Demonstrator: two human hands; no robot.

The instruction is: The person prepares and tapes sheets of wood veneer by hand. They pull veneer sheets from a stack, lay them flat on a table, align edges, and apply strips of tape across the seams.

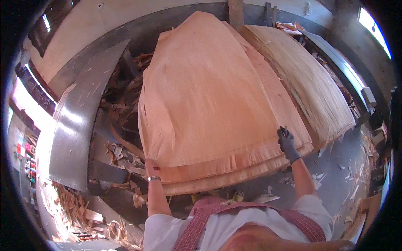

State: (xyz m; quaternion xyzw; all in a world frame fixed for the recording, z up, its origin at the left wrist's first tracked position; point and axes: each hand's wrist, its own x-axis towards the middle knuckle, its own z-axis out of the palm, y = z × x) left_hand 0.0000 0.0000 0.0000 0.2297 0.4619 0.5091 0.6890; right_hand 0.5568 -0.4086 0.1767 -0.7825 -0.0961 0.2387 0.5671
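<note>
A broad reddish-brown sheet of wood veneer (205,96) lies on top of a stack in front of me, its left edge slightly wavy. My left hand (151,168), bare and with a metal band at the wrist, closes on the sheet's near left corner; part of its fingers is hidden. At the near right corner, my right hand (287,144) in a dark grey glove has its fingers curled at the edge of the same sheet. Layered ends of more veneer sheets (217,178) show below the near edge.
Right of the stack lies a paler veneer pile (301,79). A long grey metal panel (79,117) slopes at the left, with torn veneer scraps (121,152) beside it. More scraps (77,209) litter the floor. A metal rail (335,58) runs at the far right.
</note>
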